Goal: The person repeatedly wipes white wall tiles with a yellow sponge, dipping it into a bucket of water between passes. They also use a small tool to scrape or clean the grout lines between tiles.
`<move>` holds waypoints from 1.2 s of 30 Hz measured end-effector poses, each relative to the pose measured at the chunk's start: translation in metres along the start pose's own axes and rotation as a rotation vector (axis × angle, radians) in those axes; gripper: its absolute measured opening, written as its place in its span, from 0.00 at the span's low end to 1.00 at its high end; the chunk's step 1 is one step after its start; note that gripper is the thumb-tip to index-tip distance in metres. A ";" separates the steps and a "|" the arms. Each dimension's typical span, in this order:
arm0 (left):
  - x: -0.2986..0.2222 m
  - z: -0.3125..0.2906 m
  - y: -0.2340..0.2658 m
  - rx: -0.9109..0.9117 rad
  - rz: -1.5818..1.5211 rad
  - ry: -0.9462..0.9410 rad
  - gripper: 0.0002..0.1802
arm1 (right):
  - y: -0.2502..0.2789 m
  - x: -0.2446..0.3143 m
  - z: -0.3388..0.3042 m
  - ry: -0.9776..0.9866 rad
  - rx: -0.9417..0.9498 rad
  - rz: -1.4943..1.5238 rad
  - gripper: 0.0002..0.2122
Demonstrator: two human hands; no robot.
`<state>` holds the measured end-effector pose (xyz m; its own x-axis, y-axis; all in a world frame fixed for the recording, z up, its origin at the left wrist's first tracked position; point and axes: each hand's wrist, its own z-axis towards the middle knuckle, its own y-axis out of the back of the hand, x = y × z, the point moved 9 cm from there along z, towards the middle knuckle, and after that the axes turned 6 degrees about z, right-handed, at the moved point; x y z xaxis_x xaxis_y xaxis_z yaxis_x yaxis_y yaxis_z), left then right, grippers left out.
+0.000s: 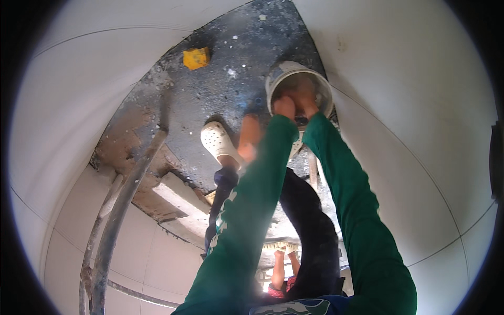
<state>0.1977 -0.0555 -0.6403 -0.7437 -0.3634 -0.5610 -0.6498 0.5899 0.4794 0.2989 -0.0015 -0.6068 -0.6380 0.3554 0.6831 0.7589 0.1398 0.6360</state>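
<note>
Both my hands reach down into a pale bucket (272, 80) standing on the stained dark floor close to the right wall. Past the green cuff, my left hand (286, 107) is at the near rim, and its fingers are lost in shadow. My right hand (306, 100) goes deeper inside, beside the left, and is dim and blurred. What the hands touch in the bucket is hidden. An orange oblong thing (249, 134), too blurred to name, lies left of my left sleeve. My feet wear white clogs (217, 140); the other one is mostly behind my arms.
A yellow sponge-like block (196, 58) lies on the floor ahead. Metal poles (123, 215) stand at the left, near pale slabs (181, 193). Light tiled walls (409, 126) close in on both sides. Another person's legs (278, 270) show at the lower middle.
</note>
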 end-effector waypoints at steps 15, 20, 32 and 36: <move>-0.062 -0.058 0.028 0.204 -1.771 0.335 0.28 | 0.063 0.086 -0.046 -0.355 -0.107 0.274 0.21; -0.096 -0.075 0.059 0.166 -1.626 0.358 0.29 | 0.041 0.049 -0.051 -0.308 0.043 0.386 0.22; -0.058 -0.093 0.089 0.005 -0.523 0.260 0.29 | 0.092 0.025 0.089 0.042 0.197 -0.245 0.09; -0.087 -0.096 0.101 -0.109 -0.509 0.083 0.35 | 0.036 -0.019 0.122 -0.051 0.528 -0.640 0.10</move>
<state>0.1821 -0.0335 -0.4782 -0.3372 -0.6427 -0.6879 -0.9412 0.2473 0.2302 0.3541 0.1096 -0.6405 -0.9702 0.0993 0.2212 0.2207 0.7398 0.6357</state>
